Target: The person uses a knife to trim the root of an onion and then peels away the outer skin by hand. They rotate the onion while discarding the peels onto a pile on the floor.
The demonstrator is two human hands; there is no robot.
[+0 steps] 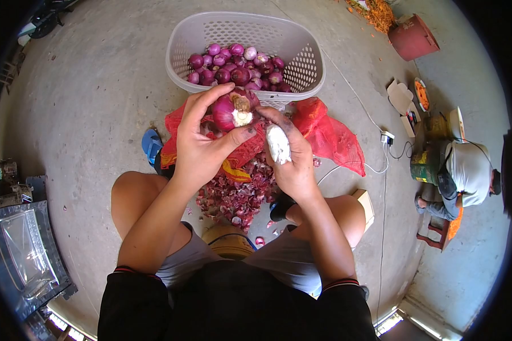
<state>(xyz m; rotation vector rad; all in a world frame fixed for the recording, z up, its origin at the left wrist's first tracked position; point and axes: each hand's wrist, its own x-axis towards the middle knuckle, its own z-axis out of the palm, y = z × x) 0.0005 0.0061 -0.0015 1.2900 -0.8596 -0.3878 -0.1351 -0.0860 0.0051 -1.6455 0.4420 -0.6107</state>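
Observation:
A large red onion [226,113] with a brown, partly cut patch and a pale root end is gripped by my left hand [202,133], thumb below and fingers above. My right hand [294,153] is wrapped round a white-wrapped handle [278,144]; its fingertips reach the onion's right side, and any blade is hidden. Beyond both hands, a grey perforated basket [244,21] holds several purple onions [240,75]. Beneath the hands lie a red mesh bag [333,139] and a heap of onion skins [236,199].
A co-worker [469,170] sits at the right by buckets and a small stool [436,237]. A red tub [413,37] stands near orange peelings [375,14]. A power strip [387,137] with cables lies on the floor. A blue slipper [151,145] is left of the bag.

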